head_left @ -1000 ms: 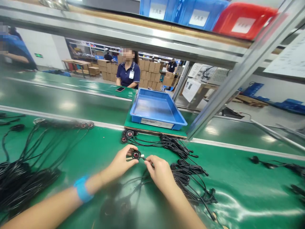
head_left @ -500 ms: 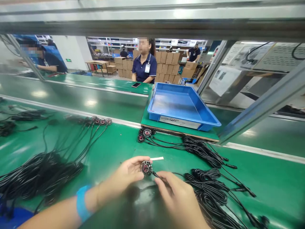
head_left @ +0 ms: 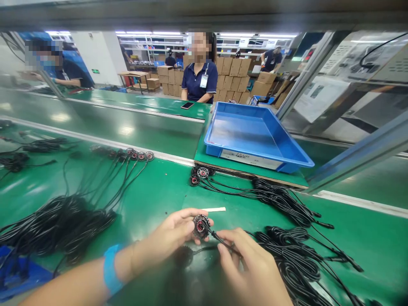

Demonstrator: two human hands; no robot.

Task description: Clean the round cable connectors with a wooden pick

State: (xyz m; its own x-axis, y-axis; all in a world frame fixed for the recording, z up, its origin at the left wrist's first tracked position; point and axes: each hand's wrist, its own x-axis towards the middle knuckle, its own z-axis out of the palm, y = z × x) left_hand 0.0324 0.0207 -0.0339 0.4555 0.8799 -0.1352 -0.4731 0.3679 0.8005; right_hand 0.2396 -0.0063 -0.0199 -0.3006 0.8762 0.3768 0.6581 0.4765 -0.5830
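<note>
My left hand [head_left: 181, 227], with a blue band on its wrist, is closed around the edge of a round black part [head_left: 201, 227] with a red centre, thumb in front and fingers behind. A black cable [head_left: 221, 241] runs out of this part, and my right hand [head_left: 247, 259] pinches it a little way from the round part. A thin white strip [head_left: 216, 209] lies on the green tabletop just beyond my left fingertips. Coiled black cables [head_left: 287, 246] lie to the right of my right hand, partly behind it.
A blue tray [head_left: 248, 131] stands on a raised green board [head_left: 198, 158] ahead. More round parts [head_left: 202, 172] with cables lie before it. Bundled cables [head_left: 63, 225] fill the left side. A person [head_left: 200, 80] sits across the bench near a phone [head_left: 188, 105]; metal posts [head_left: 360, 153] frame the right.
The camera view has shifted, moving the scene slightly. My left hand has tilted the round part, so its face now points differently; both hands keep their grip.
</note>
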